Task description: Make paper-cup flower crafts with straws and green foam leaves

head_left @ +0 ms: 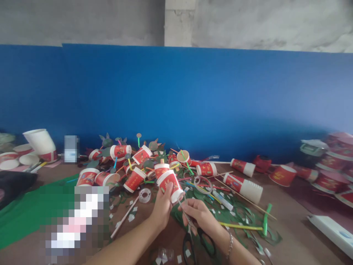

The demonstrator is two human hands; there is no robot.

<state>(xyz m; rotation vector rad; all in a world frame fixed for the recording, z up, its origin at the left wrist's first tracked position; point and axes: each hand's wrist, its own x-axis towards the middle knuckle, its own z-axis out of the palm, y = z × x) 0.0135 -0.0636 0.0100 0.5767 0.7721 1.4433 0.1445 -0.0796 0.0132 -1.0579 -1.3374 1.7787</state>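
A red printed paper cup (168, 184) is tilted in my left hand (162, 206), which grips it around the side. My right hand (197, 212) holds a pair of scissors (188, 225) near the pivot, its fingers closed around the metal. The blade tips point up at the lower white end of the cup; whether they pierce it I cannot tell. Black scissor handles hang below, towards me. Just behind the held cup, another red cup (161, 170) shows partly.
Red cups with straws and dark green paper shapes crowd the back. A tape roll (145, 195) lies left of my hands. Green scraps (242, 206) and straws litter the right, beside stacked cups (249, 189). Green sheet (33, 213) lies left; a blue panel (176, 95) stands behind.
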